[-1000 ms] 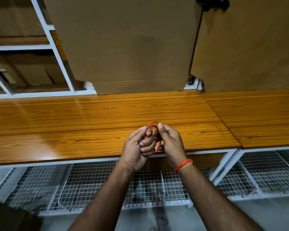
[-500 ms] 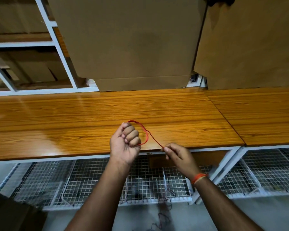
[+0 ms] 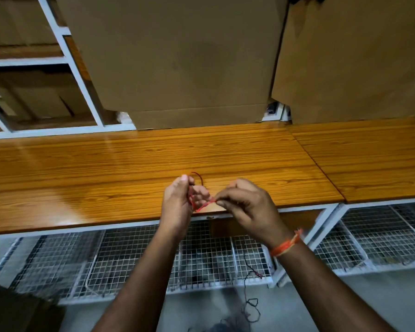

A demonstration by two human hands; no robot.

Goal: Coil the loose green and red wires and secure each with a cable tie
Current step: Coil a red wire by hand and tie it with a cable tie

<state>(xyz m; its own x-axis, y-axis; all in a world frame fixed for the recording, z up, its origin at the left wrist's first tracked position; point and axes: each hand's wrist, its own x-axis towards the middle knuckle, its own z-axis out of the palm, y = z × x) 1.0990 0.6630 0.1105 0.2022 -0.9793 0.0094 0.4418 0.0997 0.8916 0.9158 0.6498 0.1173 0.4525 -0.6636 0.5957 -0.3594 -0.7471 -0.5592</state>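
Holding the red wire (image 3: 200, 205) in both hands, the person works just above the front edge of the wooden bench (image 3: 106, 178). The left hand (image 3: 177, 207) has its fingers curled round the small loops of wire, one loop arching up past the thumb over the bench. The right hand (image 3: 247, 207), with an orange thread band (image 3: 286, 244) at the wrist, pinches a short stretch of the wire running from the loops. Below the bench sit wire mesh baskets (image 3: 134, 257), and a dark strand (image 3: 250, 305) trails to the floor. Cardboard boxes (image 3: 177, 58) stand behind the bench.
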